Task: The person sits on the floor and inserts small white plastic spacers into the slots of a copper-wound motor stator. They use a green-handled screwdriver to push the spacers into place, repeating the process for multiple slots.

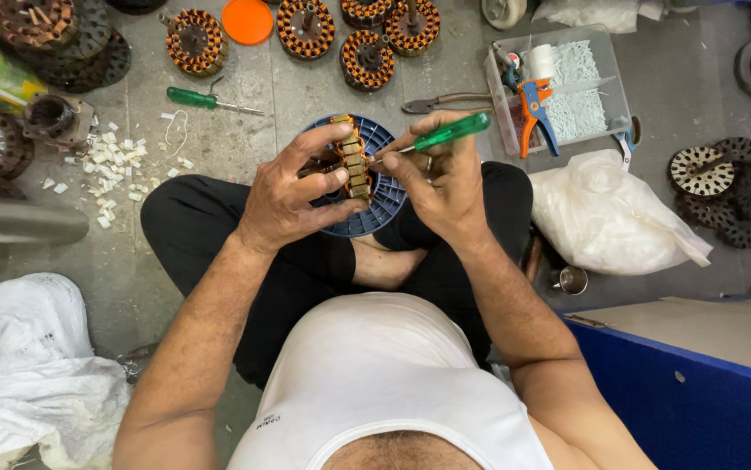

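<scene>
While the left hand (293, 196) clasped the copper-wound stator (354, 165) on its blue plastic disc (384, 204) over the lap, the right hand (436, 178) pinched a green-handled screwdriver (445, 135) at the windings, apparently mid-prying, which seemingly called for steady, shallow leverage.

The person wears a white sleeveless undershirt (384, 383) with a low scooped neckline and a small dark mark printed near its lower hem. Both arms are bare from the shoulder down. Below the undershirt are black trousers (219, 235), plain and loose. A ring sits on one finger of the right hand (441, 178). One bare foot (384, 265) shows just beyond the undershirt's hem.
</scene>
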